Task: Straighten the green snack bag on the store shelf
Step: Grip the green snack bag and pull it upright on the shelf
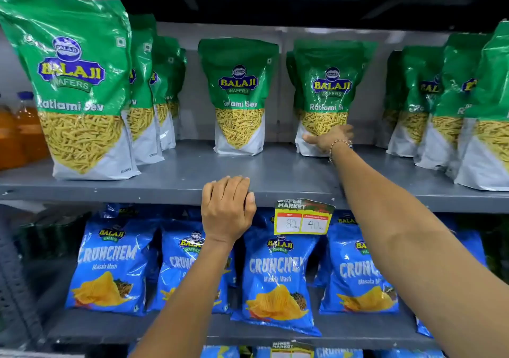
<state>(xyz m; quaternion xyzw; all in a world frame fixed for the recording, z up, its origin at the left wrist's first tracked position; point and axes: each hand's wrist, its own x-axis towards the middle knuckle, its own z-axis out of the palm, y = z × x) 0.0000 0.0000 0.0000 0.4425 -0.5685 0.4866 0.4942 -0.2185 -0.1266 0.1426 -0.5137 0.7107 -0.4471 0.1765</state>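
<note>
Grey metal shelf (pixel 170 175), and it's lined with upright green packs: a left row (pixel 80 87) running front to back, a lone middle bag (pixel 239 96), the green snack bag (pixel 327 93) beside it, a right cluster (pixel 440 104). A price tag (pixel 303 217) hangs off the front edge.

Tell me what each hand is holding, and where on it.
The right hand grips the green snack bag by its lower right edge, thumb across the front. The left hand curls over the shelf edge.
</note>
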